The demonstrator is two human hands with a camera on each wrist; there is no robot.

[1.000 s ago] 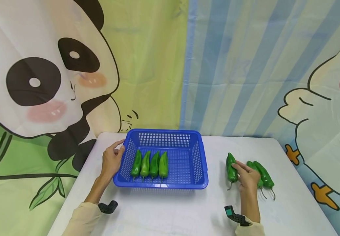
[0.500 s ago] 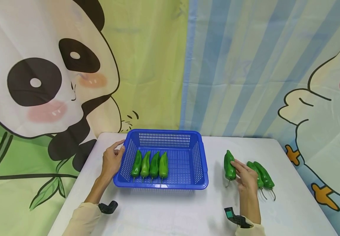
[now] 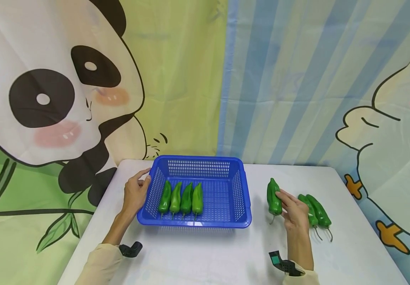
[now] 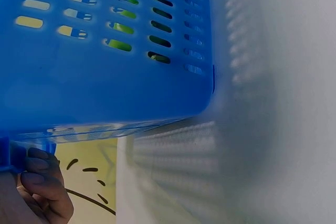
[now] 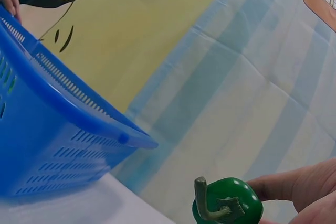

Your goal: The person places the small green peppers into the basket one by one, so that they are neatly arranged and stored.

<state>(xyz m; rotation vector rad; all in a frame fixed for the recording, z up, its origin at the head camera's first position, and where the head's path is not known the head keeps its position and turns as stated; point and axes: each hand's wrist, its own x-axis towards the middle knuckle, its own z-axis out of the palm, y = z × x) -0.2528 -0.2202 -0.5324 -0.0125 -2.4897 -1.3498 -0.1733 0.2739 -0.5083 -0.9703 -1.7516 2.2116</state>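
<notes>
A blue plastic basket (image 3: 194,224) with slotted walls stands on the white table, several green peppers (image 3: 186,200) lying side by side in its left half. My left hand (image 3: 135,192) grips the basket's left rim, thumb and curled fingers at the edge; in the left wrist view those fingers (image 4: 47,184) show below the rim. To the right of the basket, my right hand (image 3: 295,209) pinches a dark green pepper (image 3: 274,198) between thumb and fingers, its stem pointing toward me. The right wrist view shows that pepper (image 5: 231,205) stem-end on.
Two more green peppers (image 3: 318,211) lie on the table (image 3: 219,257) just right of my right hand. A cloth backdrop (image 3: 183,79) with cartoon animals hangs behind the table's far edge. A black device is strapped to each wrist.
My right hand has lifted the pepper and carried it a little left and away from me, apart from the two others. The left hand and basket have stayed put.
</notes>
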